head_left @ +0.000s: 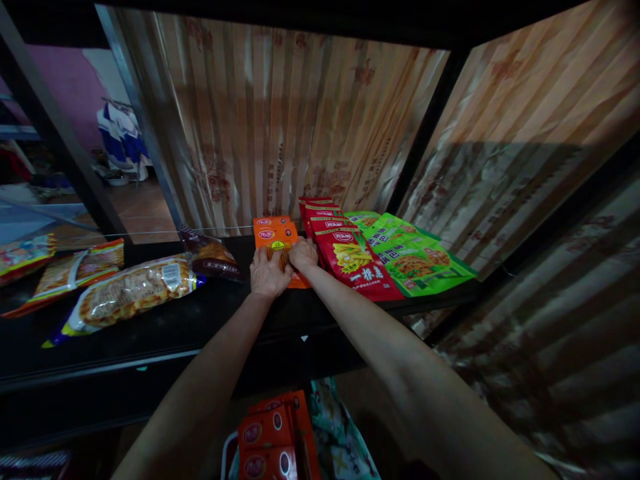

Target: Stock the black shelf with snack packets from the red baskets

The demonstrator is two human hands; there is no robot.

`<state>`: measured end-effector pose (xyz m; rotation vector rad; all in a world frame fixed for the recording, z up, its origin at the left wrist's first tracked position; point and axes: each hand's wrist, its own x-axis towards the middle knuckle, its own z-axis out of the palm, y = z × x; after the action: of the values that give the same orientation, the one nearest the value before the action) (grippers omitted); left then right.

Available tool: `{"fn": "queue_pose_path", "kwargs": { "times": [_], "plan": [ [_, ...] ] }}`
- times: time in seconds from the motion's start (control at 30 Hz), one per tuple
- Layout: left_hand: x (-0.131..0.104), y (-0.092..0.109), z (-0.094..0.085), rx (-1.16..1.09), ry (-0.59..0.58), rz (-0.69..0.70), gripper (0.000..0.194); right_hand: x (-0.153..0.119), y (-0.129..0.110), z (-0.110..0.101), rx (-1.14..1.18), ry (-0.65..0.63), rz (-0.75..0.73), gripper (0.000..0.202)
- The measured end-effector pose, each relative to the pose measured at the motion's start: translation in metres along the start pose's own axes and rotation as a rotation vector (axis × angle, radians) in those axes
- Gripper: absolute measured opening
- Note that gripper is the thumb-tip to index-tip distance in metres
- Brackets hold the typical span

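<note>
Several orange snack packs [270,231] stand in an overlapping row on the black shelf, toward the back. My left hand [269,273] lies over the front pack with its fingers curved onto the pack's face. Pressed close beside it, my right hand [303,254] has its fingers bent around the same pack's right edge. Both hands partly cover that pack. Red snack bags [345,250] lean in a row just right of my right hand, and green snack bags [420,257] lie overlapped beyond them.
On the shelf [220,313] to the left are a dark brown bag [213,257], a clear bread-like package [135,293] and other snack packs [80,270]. More orange boxes [267,440] sit below, beside a green-white bag [343,433]. A curtain [300,113] hangs behind.
</note>
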<state>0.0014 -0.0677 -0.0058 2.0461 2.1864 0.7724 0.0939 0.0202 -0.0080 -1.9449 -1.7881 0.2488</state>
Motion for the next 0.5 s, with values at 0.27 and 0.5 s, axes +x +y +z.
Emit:
{"fn": "queue_pose_path", "kwargs": {
  "times": [0.27,0.5],
  "plan": [
    [-0.0010,0.0016,-0.0010,0.030,-0.017,0.017,0.052,0.0075,0.0036,0.0060,-0.020,-0.051,-0.037,0.035],
    [-0.0015,0.0015,0.0018,0.075,0.021,0.031,0.053,0.0088,0.0026,0.0000,0.001,-0.087,-0.048,0.036]
  ]
}}
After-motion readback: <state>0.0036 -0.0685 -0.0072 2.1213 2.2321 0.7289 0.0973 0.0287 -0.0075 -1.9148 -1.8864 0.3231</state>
